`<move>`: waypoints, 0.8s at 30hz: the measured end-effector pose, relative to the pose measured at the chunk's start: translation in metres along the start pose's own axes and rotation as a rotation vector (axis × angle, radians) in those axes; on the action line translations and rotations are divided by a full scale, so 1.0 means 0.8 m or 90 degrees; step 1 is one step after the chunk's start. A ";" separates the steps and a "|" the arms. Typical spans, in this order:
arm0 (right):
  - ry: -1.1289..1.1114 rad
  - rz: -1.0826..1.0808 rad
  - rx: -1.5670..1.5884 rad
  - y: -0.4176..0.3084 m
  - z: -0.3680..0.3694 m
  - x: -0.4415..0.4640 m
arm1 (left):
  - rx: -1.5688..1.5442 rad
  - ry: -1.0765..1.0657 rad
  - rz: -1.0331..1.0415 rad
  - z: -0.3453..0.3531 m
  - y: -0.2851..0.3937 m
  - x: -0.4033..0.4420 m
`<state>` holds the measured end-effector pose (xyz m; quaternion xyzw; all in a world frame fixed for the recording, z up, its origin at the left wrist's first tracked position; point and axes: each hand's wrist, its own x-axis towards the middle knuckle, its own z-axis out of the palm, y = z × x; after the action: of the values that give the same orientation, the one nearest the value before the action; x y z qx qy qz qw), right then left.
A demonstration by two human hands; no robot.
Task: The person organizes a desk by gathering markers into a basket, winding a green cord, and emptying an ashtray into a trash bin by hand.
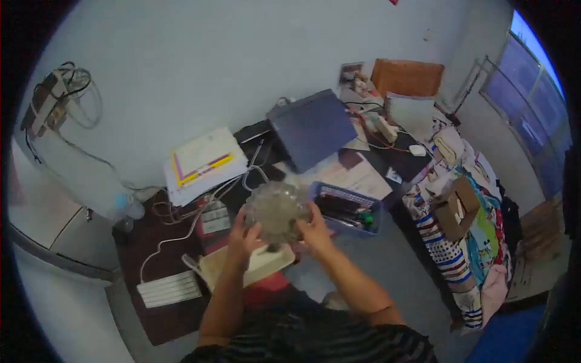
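Between my two hands is a round, translucent, pale object (277,210), blurred, with a bumpy edge. My left hand (243,237) is wrapped round its left side. On the right side, the fingers of my right hand (312,232) press against it. Below the object lies a cream tray (266,265), partly hidden by my left forearm. A blue basket (380,221) with dark items and a green-topped item stands just right of my right hand.
A dark desk (163,323) holds a blue folder-like object (315,130), papers (209,156) with a yellow strip, a white power strip (169,290) and loose cables. Fabrics and an open cardboard box (455,212) lie at the right. A bottle (130,206) stands left.
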<state>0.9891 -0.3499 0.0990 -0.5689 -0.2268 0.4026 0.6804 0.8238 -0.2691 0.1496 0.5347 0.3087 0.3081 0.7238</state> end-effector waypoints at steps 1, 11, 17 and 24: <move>0.012 -0.024 -0.035 -0.017 -0.034 -0.002 | 0.038 -0.012 0.033 0.034 -0.011 0.007; 0.212 -0.075 -0.083 -0.087 -0.378 -0.020 | 0.027 -0.187 -0.158 0.360 -0.114 0.105; 0.291 0.049 -0.004 -0.148 -0.472 -0.023 | 0.098 -0.285 -0.155 0.487 -0.165 0.165; 0.290 0.062 -0.009 -0.142 -0.568 0.050 | 0.230 -0.265 -0.219 0.580 -0.199 0.242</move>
<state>1.3932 -0.5898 0.0882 -0.6601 -0.0426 0.2948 0.6896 1.3227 -0.4274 0.0839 0.6463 0.2897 0.0059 0.7059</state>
